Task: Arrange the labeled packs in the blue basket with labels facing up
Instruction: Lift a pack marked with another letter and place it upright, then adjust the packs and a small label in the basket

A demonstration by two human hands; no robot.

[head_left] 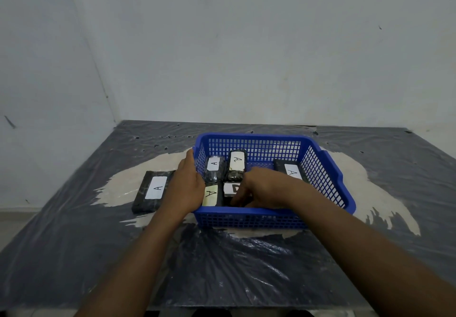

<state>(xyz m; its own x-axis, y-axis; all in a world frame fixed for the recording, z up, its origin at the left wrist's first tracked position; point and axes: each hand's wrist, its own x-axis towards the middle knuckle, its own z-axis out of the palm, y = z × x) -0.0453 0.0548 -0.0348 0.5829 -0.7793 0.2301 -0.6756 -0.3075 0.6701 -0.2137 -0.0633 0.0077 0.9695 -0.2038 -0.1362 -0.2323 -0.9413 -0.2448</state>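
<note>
The blue basket (328, 183) stands in the middle of the table. Inside lie several black packs with white labels up: one at the back left (214, 168), one at the back centre (237, 162), one at the right (291, 170), one at the front left (210, 195). My right hand (261, 188) reaches into the basket, fingers closed around a front-centre pack (231, 189) whose label is partly hidden. My left hand (185, 186) grips the basket's left wall. Another labeled pack (153, 191) lies on the table left of the basket.
The table (222, 267) is covered with crinkled dark plastic sheeting with a pale patch under the basket. White walls stand close behind and to the left. The table's front edge is near the bottom of the view.
</note>
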